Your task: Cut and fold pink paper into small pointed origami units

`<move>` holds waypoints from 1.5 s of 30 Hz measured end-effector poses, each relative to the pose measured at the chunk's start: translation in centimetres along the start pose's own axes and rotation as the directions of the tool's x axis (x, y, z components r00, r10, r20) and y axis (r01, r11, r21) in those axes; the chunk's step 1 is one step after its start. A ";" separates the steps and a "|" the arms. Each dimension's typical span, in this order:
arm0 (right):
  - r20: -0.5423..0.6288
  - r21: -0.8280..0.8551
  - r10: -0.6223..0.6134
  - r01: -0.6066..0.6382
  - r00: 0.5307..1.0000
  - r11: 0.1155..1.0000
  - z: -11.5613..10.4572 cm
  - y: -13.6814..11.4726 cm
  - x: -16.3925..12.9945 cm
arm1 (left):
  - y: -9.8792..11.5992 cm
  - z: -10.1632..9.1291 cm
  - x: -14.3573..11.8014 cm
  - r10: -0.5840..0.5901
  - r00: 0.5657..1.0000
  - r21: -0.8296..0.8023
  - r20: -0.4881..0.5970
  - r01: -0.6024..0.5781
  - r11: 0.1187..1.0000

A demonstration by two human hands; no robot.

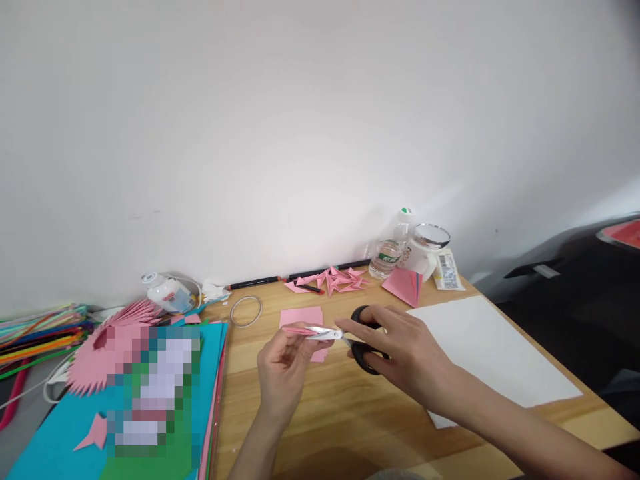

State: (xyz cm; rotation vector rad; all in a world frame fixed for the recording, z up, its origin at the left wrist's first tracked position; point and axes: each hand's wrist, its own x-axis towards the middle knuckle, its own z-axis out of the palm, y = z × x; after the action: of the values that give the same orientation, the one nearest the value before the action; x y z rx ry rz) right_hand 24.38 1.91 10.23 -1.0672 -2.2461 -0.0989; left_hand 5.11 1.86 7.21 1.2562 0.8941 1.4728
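The left hand (284, 363) pinches a folded pink paper (295, 331) above the middle of the counter (345, 427). The right hand (407, 343) grips black-handled scissors (336, 335), their blades at the paper. Pink sheets (301, 316) lie beneath; folded pink pieces (340, 280) line the counter's back edge, and a white sheet (495, 353) lies near its right edge.

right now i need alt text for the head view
A person's right hand holds black-handled scissors, blades at pink paper in the left hand, over a wooden table. Beyond are pink folded pieces and a clear bottle, with a white sheet on the right.
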 end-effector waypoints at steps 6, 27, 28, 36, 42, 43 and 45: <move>-0.046 -0.185 -0.068 0.058 0.997 0.981 -0.2 -0.3 0.0 | 0.1 0.4 0.0 -0.013 1.000 -0.079 0.018 0.015 0.997; 0.071 -0.048 -0.036 0.040 0.997 0.998 -1.1 -0.2 0.1 | 0.5 0.4 -0.1 -0.043 0.998 -0.025 0.045 0.044 0.999; 0.062 -0.065 -0.040 0.044 0.997 0.997 -1.1 -0.2 0.0 | 0.5 0.4 -0.1 -0.056 0.997 -0.022 0.044 0.057 0.998; 0.066 -0.122 -0.052 0.060 0.996 0.991 -1.1 -0.6 0.0 | 0.4 0.3 -0.4 -0.094 0.995 -0.005 0.038 0.094 0.996; 0.078 -0.114 -0.059 0.068 0.995 0.991 -1.3 -0.5 -0.1 | 0.5 0.3 -0.4 -0.076 0.996 0.015 0.036 0.075 0.997; 0.081 -0.115 -0.059 0.068 0.995 0.991 -1.3 -0.5 -0.1 | 0.5 0.4 -0.4 -0.081 0.996 0.022 0.034 0.081 0.997; 0.090 -0.111 -0.056 0.066 0.994 0.992 -1.5 -0.5 -0.1 | 0.6 0.4 -0.4 -0.096 0.995 0.037 0.033 0.094 0.995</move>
State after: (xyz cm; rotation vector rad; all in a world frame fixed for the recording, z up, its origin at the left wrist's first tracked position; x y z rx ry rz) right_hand 24.85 1.00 11.39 -1.0805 -2.3759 -0.2132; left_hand 5.41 1.31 7.76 1.2446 0.9482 1.3620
